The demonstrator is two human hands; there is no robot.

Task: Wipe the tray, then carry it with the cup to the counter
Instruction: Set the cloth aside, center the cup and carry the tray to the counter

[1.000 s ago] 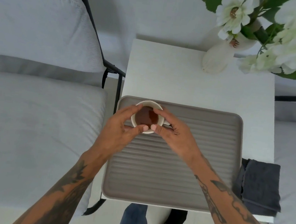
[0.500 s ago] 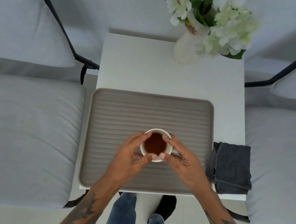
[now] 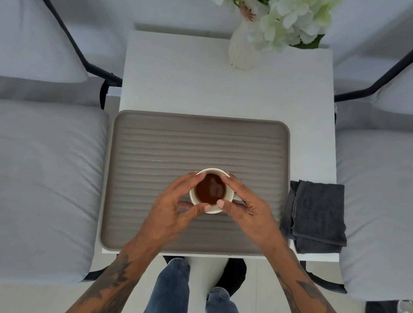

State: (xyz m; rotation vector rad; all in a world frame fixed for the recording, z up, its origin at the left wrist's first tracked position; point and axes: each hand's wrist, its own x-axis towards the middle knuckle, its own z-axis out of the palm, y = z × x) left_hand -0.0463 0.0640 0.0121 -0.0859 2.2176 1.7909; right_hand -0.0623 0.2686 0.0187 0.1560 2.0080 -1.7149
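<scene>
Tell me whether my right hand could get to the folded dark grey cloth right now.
Probably not yet: the right hand shares the grip on the white cup. Otherwise the folded dark grey cloth lies uncovered beside it.

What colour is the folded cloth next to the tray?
The cloth is dark grey, almost charcoal, seen in the head view, the only one.

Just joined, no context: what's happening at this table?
A person has both hands, left hand and right hand, wrapped around a white cup of dark drink over the middle of a ribbed grey tray on a small white table. A folded dark cloth lies untouched beside the tray's right edge.
</scene>
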